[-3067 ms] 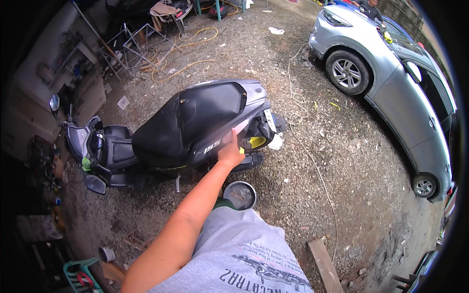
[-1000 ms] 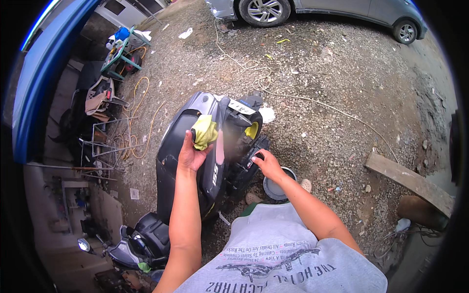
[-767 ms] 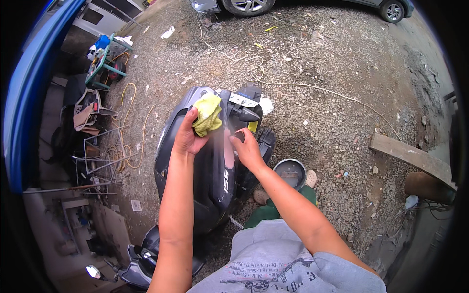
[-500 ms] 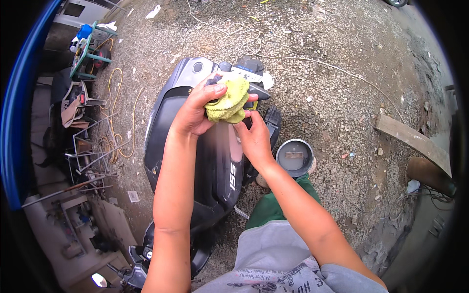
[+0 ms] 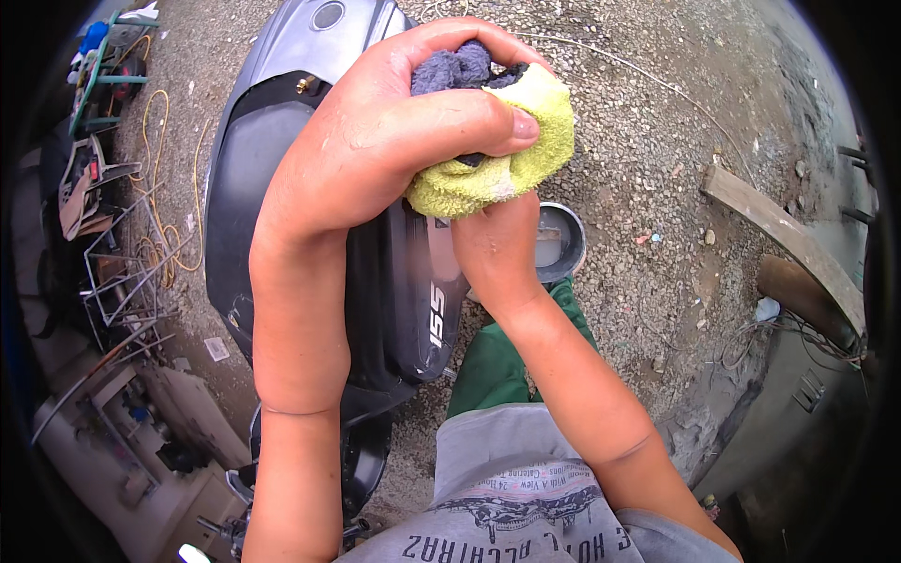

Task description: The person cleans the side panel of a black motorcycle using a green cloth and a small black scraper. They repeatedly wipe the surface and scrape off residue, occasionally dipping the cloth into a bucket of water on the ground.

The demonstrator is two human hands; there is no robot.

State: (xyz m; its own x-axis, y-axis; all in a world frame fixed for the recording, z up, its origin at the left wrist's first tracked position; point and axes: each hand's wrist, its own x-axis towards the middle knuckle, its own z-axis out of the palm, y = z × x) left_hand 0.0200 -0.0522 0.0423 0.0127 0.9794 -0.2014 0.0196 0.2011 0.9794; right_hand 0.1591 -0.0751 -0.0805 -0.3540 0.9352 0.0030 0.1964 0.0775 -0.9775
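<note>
My left hand [image 5: 385,141] grips a bunched yellow-green cloth [image 5: 544,117], thumb pressed over its front. A dark grey piece of cloth [image 5: 450,68] sticks out between that thumb and the fingers. Just below the bundle is my right hand [image 5: 495,246], its fingers hidden behind the cloth, so their hold does not show. Both hands are raised above a dark scooter [image 5: 258,178], whose black seat and grey tail lie beneath and left of my arms. On the scooter's side panel [image 5: 422,319], pale marks show.
A round bucket [image 5: 576,246] of cloudy water stands right of the scooter. Farther right, a wooden plank [image 5: 779,239] lies near a brown cylinder [image 5: 793,289]. Metal frames [image 5: 122,263] and a yellow hose [image 5: 161,202] are at the left. Gravel covers the ground.
The hands and the cloth bundle now appear larger and higher in view. My right fingers, partly visible before, have gone behind the cloth. The scooter and bucket have shifted in view.
</note>
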